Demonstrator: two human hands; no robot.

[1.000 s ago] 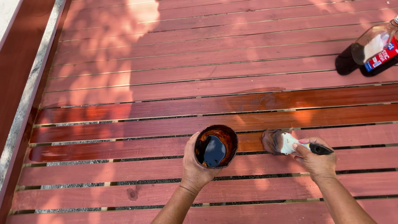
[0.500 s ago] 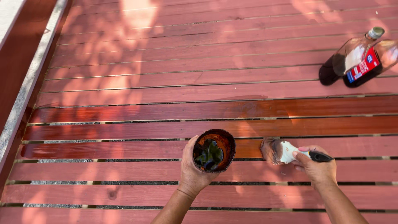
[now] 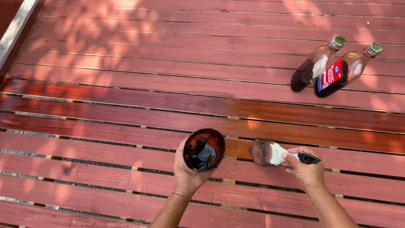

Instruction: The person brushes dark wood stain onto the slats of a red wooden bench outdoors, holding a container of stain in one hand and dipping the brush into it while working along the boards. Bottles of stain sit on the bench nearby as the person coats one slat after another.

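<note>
My left hand (image 3: 188, 173) grips a small round cup (image 3: 205, 150) stained brown, with dark liquid inside, held just above the reddish wooden deck boards (image 3: 126, 139). My right hand (image 3: 306, 168) holds a paintbrush (image 3: 274, 153) by its black handle. Its pale ferrule and brown bristles press flat on a board to the right of the cup. The boards just beyond the hands (image 3: 253, 114) look darker and glossy with wet stain, while the nearer and farther boards are dull and faded.
Two glass bottles with metal caps stand on the deck at the upper right: one plain with dark liquid (image 3: 316, 65), one with a red and blue label (image 3: 341, 71). A pale concrete edge (image 3: 17, 29) runs along the upper left.
The view has shifted, so the bottles now sit lower and further left in the picture. Both hands keep their grips, and the brush stays on the board beside the cup.
</note>
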